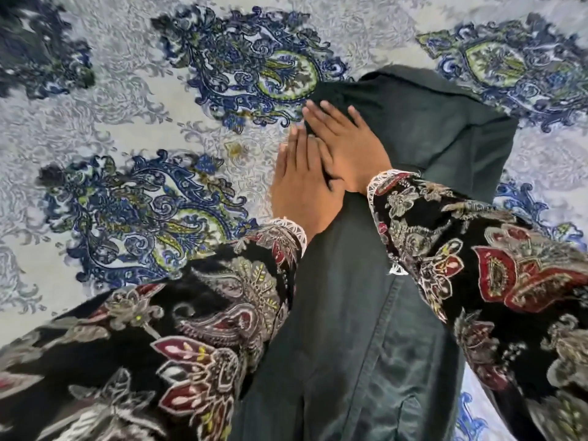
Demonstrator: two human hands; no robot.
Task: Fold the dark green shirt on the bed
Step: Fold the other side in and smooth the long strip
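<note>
Below me, the dark green shirt (366, 313) lies on the bed (127, 106), stretched in a long narrow strip that runs from the bottom of the view up and slightly to the right. Its far end is folded over into a wider, squarish block near the upper right. A stitched seam runs down the length of the strip, close to my body.

My left hand (302, 183) rests flat at the left edge of the shirt, fingers straight and close together, pointing away from me; it grasps nothing. My right hand (346, 144) lies just beside it, partly over it, palm down on the cloth with the fingers straight and slightly spread, pressing rather than gripping. Its fingertips reach the near left corner of the folded block.

Both my sleeves (477, 265) are black with red, grey and yellow flower patterns and white lace at the cuffs.

The bed cover is pale grey with large paisley shapes in blue, navy and lime green.
</note>
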